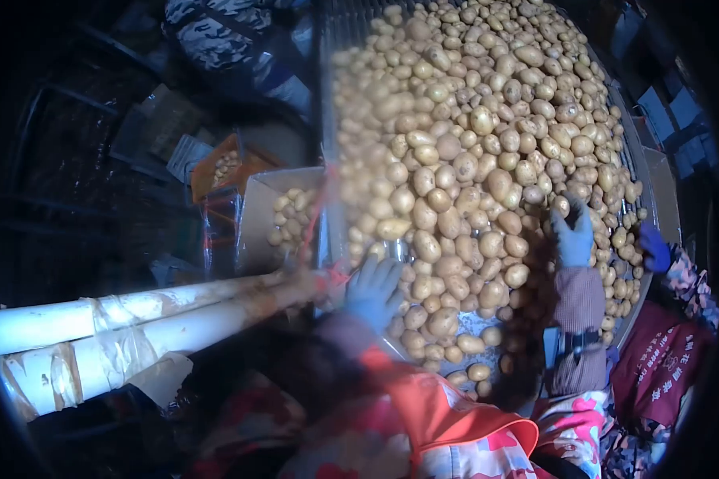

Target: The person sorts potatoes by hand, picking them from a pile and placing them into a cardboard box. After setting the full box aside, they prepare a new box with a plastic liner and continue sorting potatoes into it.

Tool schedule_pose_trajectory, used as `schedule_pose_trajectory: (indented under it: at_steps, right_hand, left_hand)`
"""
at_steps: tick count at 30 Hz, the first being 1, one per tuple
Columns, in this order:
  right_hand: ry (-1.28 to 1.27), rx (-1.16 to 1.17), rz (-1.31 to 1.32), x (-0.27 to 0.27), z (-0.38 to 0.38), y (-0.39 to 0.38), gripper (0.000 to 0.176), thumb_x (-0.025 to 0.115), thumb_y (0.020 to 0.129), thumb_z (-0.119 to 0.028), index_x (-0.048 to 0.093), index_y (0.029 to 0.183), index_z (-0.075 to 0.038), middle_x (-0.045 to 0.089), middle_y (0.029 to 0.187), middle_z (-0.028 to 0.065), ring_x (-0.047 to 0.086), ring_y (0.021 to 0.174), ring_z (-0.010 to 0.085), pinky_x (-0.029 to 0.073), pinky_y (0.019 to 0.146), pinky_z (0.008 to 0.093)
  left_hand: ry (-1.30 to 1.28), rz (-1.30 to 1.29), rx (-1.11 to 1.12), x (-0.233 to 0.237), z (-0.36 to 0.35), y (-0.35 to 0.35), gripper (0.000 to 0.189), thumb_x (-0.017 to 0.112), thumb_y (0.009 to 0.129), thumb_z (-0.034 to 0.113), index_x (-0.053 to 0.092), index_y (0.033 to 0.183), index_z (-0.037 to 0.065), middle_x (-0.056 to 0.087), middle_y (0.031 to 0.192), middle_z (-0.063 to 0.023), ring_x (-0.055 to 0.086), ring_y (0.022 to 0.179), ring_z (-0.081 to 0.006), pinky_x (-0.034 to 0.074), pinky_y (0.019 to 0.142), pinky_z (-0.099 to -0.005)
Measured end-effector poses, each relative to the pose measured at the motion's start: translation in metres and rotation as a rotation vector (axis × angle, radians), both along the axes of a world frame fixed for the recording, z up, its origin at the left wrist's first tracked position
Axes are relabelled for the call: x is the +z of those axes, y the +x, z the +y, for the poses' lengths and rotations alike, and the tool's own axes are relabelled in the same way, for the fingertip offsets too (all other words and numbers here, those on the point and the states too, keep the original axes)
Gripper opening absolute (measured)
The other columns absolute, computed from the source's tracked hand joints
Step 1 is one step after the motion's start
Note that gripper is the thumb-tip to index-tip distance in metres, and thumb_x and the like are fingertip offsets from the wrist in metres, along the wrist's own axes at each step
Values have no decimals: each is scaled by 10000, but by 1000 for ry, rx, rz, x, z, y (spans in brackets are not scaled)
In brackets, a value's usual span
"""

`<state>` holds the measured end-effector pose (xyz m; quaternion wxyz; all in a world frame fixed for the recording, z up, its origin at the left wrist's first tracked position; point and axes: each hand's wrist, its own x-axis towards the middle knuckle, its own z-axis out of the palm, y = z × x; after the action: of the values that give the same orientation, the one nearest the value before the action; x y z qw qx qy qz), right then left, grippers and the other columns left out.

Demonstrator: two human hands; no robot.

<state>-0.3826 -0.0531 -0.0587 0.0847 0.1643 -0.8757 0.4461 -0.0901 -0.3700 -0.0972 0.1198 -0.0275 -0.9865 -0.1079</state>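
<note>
Potatoes point(500, 184) lie heaped right across this table point(473, 323), thinning to bare patches toward the near edge.

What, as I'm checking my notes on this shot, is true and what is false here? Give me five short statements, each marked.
1. The camera wearer's right hand is among the potatoes. True.
2. Both of the wearer's hands are bare. False: the left hand and the right are gloved.
3. The cardboard box at the left holds potatoes. True.
4. Long pipes lie at the right edge of the picture. False: the white pipes are at the left.
5. A dark wristband is on the right arm. True.
</note>
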Motion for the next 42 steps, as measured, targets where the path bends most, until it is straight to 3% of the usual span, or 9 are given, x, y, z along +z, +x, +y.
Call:
schedule_pose_trajectory:
  at_steps: [2, 5, 8, 10, 12, 16, 21, 26, 42]
  right_hand:
    - [-861, 169, -725, 10, -11, 29, 342, 733, 904, -200, 645, 1207, -70, 600, 1361, 137, 582, 1228, 263, 506, 1012, 385]
    - [-1310, 65, -1014, 49, -35, 58, 269, 628, 982, -215, 656, 1191, -49, 653, 1227, 109, 643, 1080, 200, 547, 866, 314]
    - [-1138, -141, -1019, 52, -75, 67, 287, 632, 971, -238, 656, 1167, -30, 688, 1045, 82, 662, 909, 178, 540, 752, 294]
    - [-408, 361, -885, 16, -79, 49, 273, 723, 898, -266, 678, 1026, -29, 677, 909, 48, 624, 821, 137, 515, 687, 291]
    - [-391, 441, -844, -1, -110, 65, 247, 721, 881, -172, 708, 1075, -20, 702, 952, 69, 655, 894, 138, 532, 783, 289]
    - [35, 449, 49, 4, -174, 9, 299, 660, 870, -110, 704, 1165, -93, 710, 1090, 123, 699, 978, 257, 553, 886, 364]
    - [822, 467, -205, 38, -234, -77, 323, 593, 871, -99, 705, 1172, -131, 697, 1177, 171, 676, 1111, 355, 548, 951, 441]
    - [918, 241, -368, 33, -252, -82, 389, 536, 964, -225, 611, 1328, -108, 620, 1352, 155, 614, 1256, 295, 513, 1032, 418]
    - [980, 448, -394, 32, -204, -59, 375, 502, 995, -210, 652, 1311, -73, 669, 1256, 193, 630, 1214, 316, 498, 1021, 407]
  left_hand:
    - [14, -24, 17, 3, -2, -3, 511, 619, 867, 260, 616, 1300, -12, 587, 1311, -172, 488, 1284, -432, 457, 986, -480]
    - [-12, -20, 7, 0, -4, -4, 509, 616, 867, 259, 613, 1299, -11, 589, 1302, -173, 496, 1269, -421, 458, 978, -465]
    - [30, -28, 14, 8, -4, -6, 497, 610, 868, 260, 617, 1288, -7, 591, 1297, -173, 497, 1268, -419, 461, 963, -468]
    - [66, -36, 15, 8, -6, -7, 495, 608, 872, 266, 617, 1287, -2, 589, 1302, -168, 498, 1272, -416, 461, 957, -468]
    - [85, -38, 16, 8, -7, -8, 497, 606, 874, 272, 615, 1293, 4, 586, 1312, -161, 497, 1276, -411, 460, 953, -468]
    - [118, -97, 44, 6, -7, -4, 519, 607, 876, 288, 603, 1321, 20, 574, 1345, -142, 492, 1290, -396, 457, 953, -464]
    - [-11, -126, -57, -23, -20, 3, 538, 614, 875, 292, 596, 1342, 25, 571, 1363, -137, 492, 1299, -380, 458, 959, -457]
    - [38, -52, 4, -2, -13, -3, 512, 624, 871, 272, 620, 1321, 27, 587, 1342, -140, 525, 1266, -381, 482, 936, -440]
    - [-41, -70, -13, 2, -16, -3, 535, 635, 838, 270, 629, 1315, 27, 575, 1354, -160, 473, 1316, -419, 478, 939, -471]
